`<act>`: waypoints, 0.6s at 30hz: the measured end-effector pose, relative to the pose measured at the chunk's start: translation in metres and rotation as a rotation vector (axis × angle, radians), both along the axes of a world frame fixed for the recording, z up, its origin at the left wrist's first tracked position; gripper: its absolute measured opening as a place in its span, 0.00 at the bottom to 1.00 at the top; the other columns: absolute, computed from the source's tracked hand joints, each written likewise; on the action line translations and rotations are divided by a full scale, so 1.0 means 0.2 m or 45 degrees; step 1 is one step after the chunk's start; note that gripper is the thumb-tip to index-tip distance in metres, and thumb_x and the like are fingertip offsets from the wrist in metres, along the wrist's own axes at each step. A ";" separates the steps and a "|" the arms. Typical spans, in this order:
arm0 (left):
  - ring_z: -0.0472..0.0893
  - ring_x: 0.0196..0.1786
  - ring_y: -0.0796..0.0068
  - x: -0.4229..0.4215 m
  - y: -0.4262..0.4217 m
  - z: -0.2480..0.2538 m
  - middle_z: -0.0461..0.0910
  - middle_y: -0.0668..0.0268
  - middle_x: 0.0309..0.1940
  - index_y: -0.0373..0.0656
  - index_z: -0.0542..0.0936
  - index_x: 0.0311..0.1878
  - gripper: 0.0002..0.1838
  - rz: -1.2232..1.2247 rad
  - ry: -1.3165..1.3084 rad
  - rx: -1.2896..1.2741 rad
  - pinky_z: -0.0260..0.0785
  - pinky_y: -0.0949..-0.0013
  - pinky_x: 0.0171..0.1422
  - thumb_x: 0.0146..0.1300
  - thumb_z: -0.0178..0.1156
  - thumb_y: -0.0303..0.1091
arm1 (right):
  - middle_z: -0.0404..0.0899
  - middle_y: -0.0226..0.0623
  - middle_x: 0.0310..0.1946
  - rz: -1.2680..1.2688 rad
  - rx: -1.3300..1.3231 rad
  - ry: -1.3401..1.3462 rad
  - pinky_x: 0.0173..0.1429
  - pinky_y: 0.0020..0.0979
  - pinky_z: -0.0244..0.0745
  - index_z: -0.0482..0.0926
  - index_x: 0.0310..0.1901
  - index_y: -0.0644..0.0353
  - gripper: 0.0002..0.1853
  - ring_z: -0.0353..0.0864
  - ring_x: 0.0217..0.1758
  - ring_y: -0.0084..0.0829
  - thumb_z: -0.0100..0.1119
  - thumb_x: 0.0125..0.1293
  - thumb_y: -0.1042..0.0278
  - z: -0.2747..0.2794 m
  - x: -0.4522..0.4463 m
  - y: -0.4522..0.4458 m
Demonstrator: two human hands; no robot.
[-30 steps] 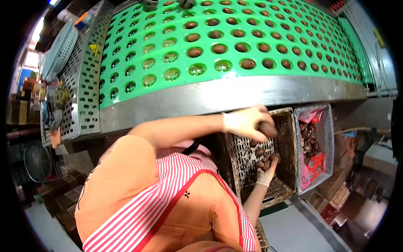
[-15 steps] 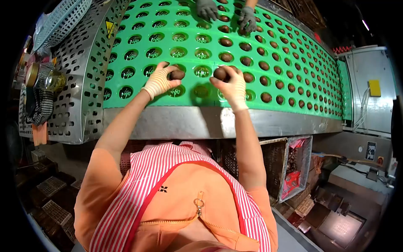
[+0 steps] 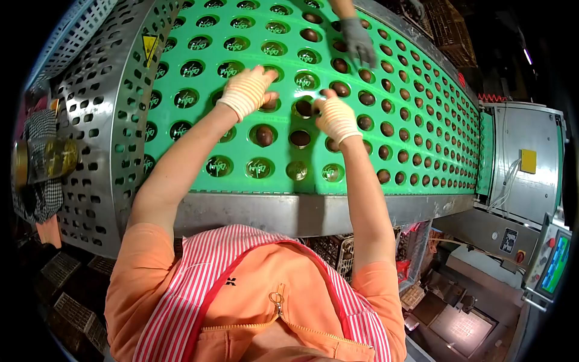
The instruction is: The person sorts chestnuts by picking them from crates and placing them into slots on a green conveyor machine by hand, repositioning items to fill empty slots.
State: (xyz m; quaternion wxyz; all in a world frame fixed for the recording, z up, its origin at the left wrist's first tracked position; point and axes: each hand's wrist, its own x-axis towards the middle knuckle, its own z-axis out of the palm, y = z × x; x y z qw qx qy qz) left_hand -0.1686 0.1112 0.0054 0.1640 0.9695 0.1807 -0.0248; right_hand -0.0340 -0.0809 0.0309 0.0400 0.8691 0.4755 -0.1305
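Observation:
Brown eggs sit one by one in round cups of a green tray belt point(image 3: 289, 66). My left hand point(image 3: 248, 93), in a striped knit glove with bare fingertips, is over a cup, fingers spread and thumb by a brown egg point(image 3: 269, 105). My right hand point(image 3: 336, 117), gloved alike, is just right of another brown egg point(image 3: 303, 108), thumb and forefinger apart with nothing visible between them. Nearer me, a brown egg point(image 3: 264, 135) and a darker egg point(image 3: 300, 139) rest in neighbouring cups. The cup bottoms under my right palm are hidden.
A co-worker's grey-gloved hand point(image 3: 359, 45) reaches over the belt's far side. Perforated metal guard point(image 3: 111, 130) stands left, a metal ledge point(image 3: 265, 215) runs along the front. A control cabinet point(image 3: 525, 157) is at right, a jar point(image 3: 51, 160) at far left.
Both hands held brown eggs above the belt; now eggs lie in cups beside and below them. The hands' fingers have opened. One of the co-worker's hands has left view, and the camera has shifted.

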 end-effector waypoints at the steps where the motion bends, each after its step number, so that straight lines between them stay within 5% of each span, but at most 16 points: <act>1: 0.77 0.55 0.55 0.06 0.03 -0.03 0.76 0.59 0.53 0.54 0.72 0.64 0.28 -0.064 -0.073 0.081 0.74 0.54 0.56 0.62 0.60 0.51 | 0.74 0.40 0.58 -0.083 0.055 -0.085 0.54 0.43 0.78 0.83 0.41 0.51 0.12 0.79 0.55 0.44 0.60 0.55 0.72 0.00 0.04 0.03; 2: 0.77 0.56 0.56 0.13 0.06 -0.07 0.76 0.59 0.53 0.54 0.71 0.64 0.28 -0.131 -0.146 0.160 0.73 0.54 0.58 0.63 0.60 0.51 | 0.75 0.38 0.52 -0.070 0.175 -0.254 0.54 0.41 0.78 0.82 0.44 0.50 0.16 0.79 0.54 0.44 0.63 0.52 0.74 -0.02 0.07 0.08; 5: 0.69 0.66 0.56 0.26 0.10 -0.26 0.70 0.61 0.63 0.54 0.70 0.66 0.26 -0.335 -0.353 0.265 0.64 0.54 0.69 0.65 0.57 0.46 | 0.73 0.34 0.61 0.344 0.474 -0.319 0.65 0.47 0.69 0.74 0.60 0.44 0.26 0.74 0.62 0.43 0.60 0.58 0.73 -0.20 0.17 0.20; 7: 0.66 0.70 0.56 0.28 0.09 -0.39 0.66 0.60 0.68 0.53 0.70 0.67 0.27 -0.397 -0.408 0.360 0.60 0.53 0.73 0.65 0.57 0.45 | 0.64 0.32 0.71 0.275 0.248 -0.094 0.73 0.55 0.58 0.63 0.70 0.40 0.32 0.62 0.73 0.41 0.57 0.63 0.69 -0.32 0.19 0.20; 11: 0.63 0.71 0.54 0.12 0.08 -0.23 0.62 0.59 0.71 0.54 0.70 0.67 0.27 -0.155 -0.575 -0.057 0.58 0.54 0.74 0.64 0.58 0.42 | 0.67 0.46 0.66 0.017 0.771 -0.136 0.68 0.49 0.66 0.67 0.67 0.48 0.30 0.68 0.68 0.48 0.57 0.62 0.72 -0.34 0.18 0.05; 15: 0.70 0.62 0.51 -0.17 0.00 -0.16 0.70 0.62 0.62 0.52 0.76 0.59 0.24 -0.617 -0.187 -0.657 0.65 0.53 0.68 0.55 0.61 0.36 | 0.72 0.48 0.59 -0.537 1.117 0.150 0.58 0.40 0.74 0.72 0.62 0.55 0.26 0.76 0.56 0.49 0.56 0.60 0.81 -0.20 -0.06 -0.21; 17: 0.72 0.58 0.52 -0.27 -0.12 -0.12 0.73 0.63 0.57 0.49 0.79 0.53 0.22 -0.701 0.092 -0.484 0.68 0.52 0.64 0.52 0.62 0.36 | 0.74 0.48 0.55 -0.374 1.240 0.007 0.55 0.38 0.76 0.74 0.60 0.56 0.24 0.78 0.50 0.44 0.56 0.60 0.81 -0.26 -0.16 -0.35; 18: 0.76 0.52 0.49 -0.30 -0.16 -0.16 0.78 0.58 0.50 0.48 0.80 0.51 0.21 -0.698 -0.141 -0.388 0.71 0.51 0.58 0.51 0.64 0.37 | 0.74 0.48 0.55 -0.531 1.297 0.236 0.56 0.38 0.76 0.75 0.59 0.57 0.24 0.78 0.50 0.44 0.56 0.60 0.81 -0.27 -0.24 -0.41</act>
